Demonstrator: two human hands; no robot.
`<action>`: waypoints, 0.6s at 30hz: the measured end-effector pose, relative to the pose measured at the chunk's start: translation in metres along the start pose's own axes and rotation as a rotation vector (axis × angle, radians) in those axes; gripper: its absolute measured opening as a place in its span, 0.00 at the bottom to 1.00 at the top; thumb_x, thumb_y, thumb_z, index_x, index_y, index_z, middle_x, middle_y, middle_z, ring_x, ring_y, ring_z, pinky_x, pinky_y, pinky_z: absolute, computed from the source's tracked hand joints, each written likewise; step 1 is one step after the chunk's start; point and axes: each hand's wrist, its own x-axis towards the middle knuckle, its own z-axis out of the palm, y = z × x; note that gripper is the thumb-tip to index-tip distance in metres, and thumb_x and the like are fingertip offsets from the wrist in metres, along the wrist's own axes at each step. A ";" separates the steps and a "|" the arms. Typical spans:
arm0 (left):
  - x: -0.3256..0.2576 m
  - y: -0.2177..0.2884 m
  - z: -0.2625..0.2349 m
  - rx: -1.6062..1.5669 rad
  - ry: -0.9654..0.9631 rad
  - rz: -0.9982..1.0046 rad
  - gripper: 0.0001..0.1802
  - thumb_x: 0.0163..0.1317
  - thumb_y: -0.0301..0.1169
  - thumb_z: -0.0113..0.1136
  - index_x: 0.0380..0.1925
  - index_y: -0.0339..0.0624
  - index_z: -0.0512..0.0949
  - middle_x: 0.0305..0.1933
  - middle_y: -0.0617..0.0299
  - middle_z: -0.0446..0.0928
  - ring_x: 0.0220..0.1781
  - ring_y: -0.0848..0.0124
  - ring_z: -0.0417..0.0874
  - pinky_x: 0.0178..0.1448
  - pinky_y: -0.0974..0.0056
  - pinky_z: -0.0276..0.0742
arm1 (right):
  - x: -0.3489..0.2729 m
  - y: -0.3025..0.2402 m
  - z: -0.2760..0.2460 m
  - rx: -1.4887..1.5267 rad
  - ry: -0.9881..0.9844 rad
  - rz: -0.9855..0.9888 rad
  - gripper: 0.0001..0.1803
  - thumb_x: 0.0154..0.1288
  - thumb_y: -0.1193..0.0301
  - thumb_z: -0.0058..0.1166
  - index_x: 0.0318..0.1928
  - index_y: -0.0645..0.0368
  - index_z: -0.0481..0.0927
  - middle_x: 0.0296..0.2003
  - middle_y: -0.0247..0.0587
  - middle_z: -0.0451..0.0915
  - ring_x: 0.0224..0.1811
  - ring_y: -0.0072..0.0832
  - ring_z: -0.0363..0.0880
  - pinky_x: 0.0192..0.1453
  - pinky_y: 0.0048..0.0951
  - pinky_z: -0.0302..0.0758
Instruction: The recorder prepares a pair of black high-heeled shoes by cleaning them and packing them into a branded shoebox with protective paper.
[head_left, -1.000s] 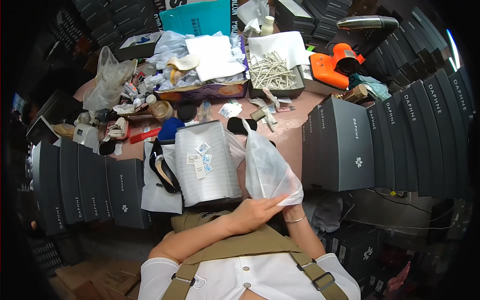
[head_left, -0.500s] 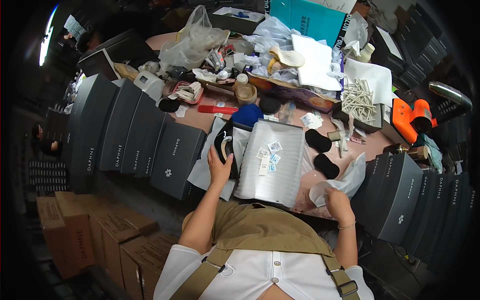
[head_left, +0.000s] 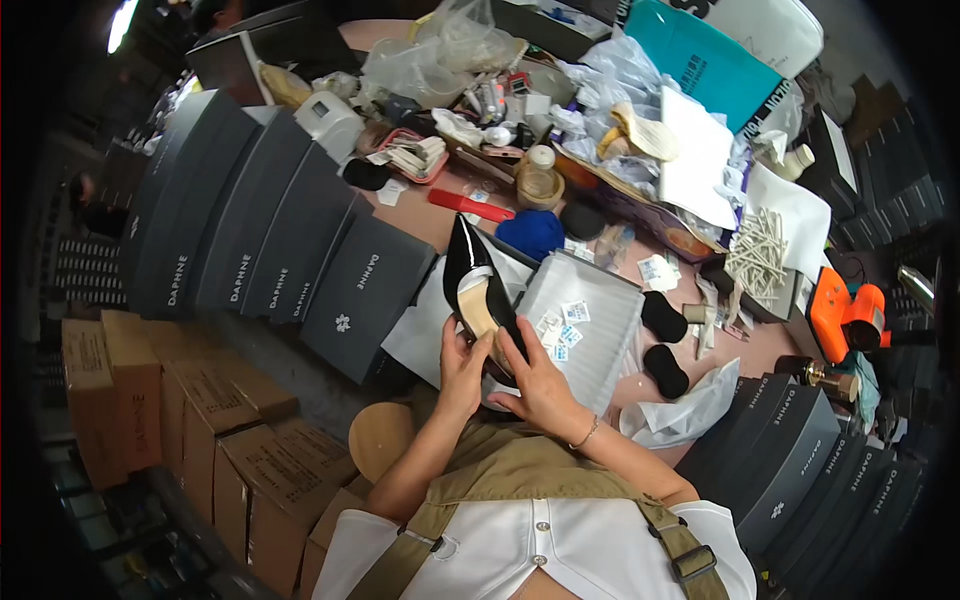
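A black glossy pointed pump with a beige insole stands toe-away in front of me, lifted above an open box lined with white paper. My left hand grips its left side near the heel, thumb at the insole. On the opposite side, my right hand is closed around the heel end, fingers along the upper. Right of the shoe lies a grey tray-like lid lined with white foam; several small printed packets rest on it. A crumpled white paper sheet lies beyond my right hand.
Grey shoeboxes line the left, with more boxes on the right. Cartons stand lower left. Behind are a blue sponge-like ball, red comb, black pads, white sticks and an orange tool.
My right hand has left the white paper sheet and joined my left on the shoe. The shoe has come up out of the box area. The whole view has shifted and tilted.
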 end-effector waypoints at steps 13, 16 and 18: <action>0.147 0.002 0.017 1.583 -0.591 0.053 0.24 0.56 0.29 0.59 0.55 0.40 0.72 0.34 0.48 0.80 0.38 0.57 0.83 0.45 0.59 0.77 | -0.092 0.049 -0.098 0.434 0.290 0.261 0.27 0.51 0.71 0.62 0.53 0.70 0.74 0.47 0.40 0.76 0.45 0.25 0.74 0.52 0.25 0.70; 0.190 -0.043 -0.011 1.660 -0.738 0.275 0.11 0.58 0.28 0.56 0.41 0.37 0.79 0.30 0.51 0.79 0.29 0.61 0.81 0.37 0.60 0.77 | -0.097 0.047 -0.097 0.614 0.326 0.384 0.26 0.51 0.72 0.62 0.53 0.68 0.75 0.46 0.39 0.76 0.42 0.21 0.74 0.46 0.21 0.72; 0.166 -0.001 0.006 1.145 -0.705 -0.195 0.09 0.60 0.26 0.53 0.40 0.36 0.77 0.29 0.56 0.79 0.28 0.70 0.80 0.34 0.66 0.75 | -0.107 0.056 -0.094 1.130 0.373 0.340 0.27 0.56 0.64 0.62 0.53 0.67 0.74 0.48 0.44 0.78 0.44 0.32 0.78 0.49 0.27 0.74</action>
